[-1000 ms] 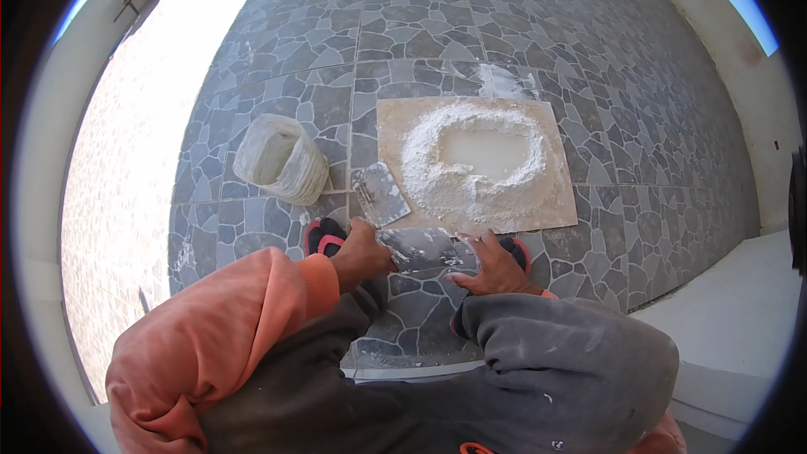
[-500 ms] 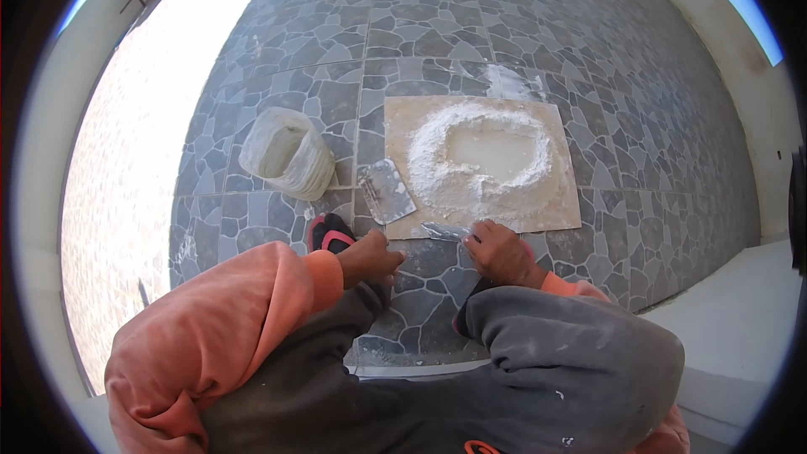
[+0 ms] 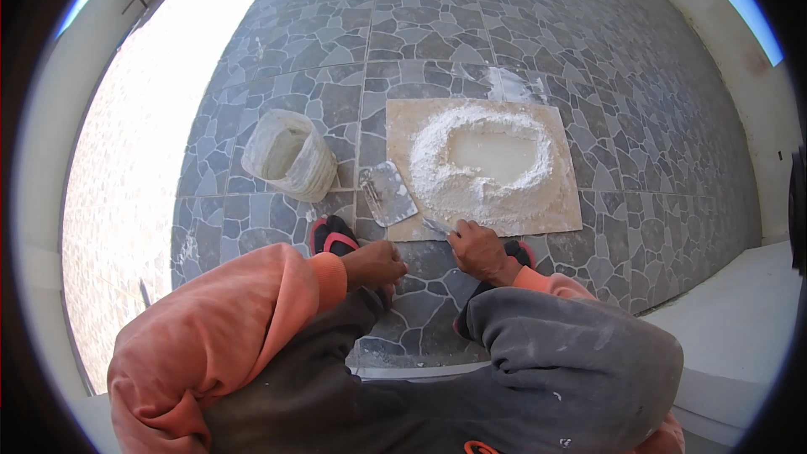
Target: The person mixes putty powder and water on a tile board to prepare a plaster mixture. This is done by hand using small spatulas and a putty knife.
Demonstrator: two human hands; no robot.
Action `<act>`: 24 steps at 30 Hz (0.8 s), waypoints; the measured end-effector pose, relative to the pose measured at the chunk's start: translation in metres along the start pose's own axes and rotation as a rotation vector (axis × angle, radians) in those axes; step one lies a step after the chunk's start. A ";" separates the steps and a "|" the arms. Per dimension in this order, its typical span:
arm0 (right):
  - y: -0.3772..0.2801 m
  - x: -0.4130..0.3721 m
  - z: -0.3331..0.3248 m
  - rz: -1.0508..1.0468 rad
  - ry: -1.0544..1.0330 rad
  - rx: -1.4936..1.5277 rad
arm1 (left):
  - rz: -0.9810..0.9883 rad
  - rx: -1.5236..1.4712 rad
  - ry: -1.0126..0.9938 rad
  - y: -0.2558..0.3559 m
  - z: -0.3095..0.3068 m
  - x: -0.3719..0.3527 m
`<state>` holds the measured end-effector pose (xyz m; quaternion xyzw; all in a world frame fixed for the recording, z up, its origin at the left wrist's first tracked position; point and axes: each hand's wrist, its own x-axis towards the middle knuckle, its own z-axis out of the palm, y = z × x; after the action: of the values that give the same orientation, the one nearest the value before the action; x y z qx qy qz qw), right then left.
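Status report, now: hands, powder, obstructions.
Right hand grips flat blade at board's near edge. Left hand shows no tool. Powder rings pale liquid. Second blade overlaps board's left edge, possibly in the way.

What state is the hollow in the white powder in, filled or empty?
Filled, depth unclear: a smooth, pale pool lies inside the powder ring.

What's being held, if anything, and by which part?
Right hand grips a flat tool by its near end; the fingers hide whether that's a handle. Left hand: nothing visible in it.
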<state>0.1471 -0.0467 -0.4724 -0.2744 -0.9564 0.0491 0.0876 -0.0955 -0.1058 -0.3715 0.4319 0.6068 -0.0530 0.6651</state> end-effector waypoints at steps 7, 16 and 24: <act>-0.001 0.010 0.005 0.027 -0.029 -0.069 | 0.011 -0.011 -0.021 -0.003 0.000 0.003; 0.005 0.035 0.015 0.079 -0.026 0.000 | 0.015 -0.011 -0.010 -0.003 0.003 0.005; 0.011 0.053 0.024 0.157 -0.012 0.018 | 0.033 0.001 -0.019 -0.003 0.003 0.004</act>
<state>0.1036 -0.0098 -0.4903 -0.3475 -0.9319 0.0659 0.0800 -0.0941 -0.1080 -0.3772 0.4417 0.5933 -0.0463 0.6714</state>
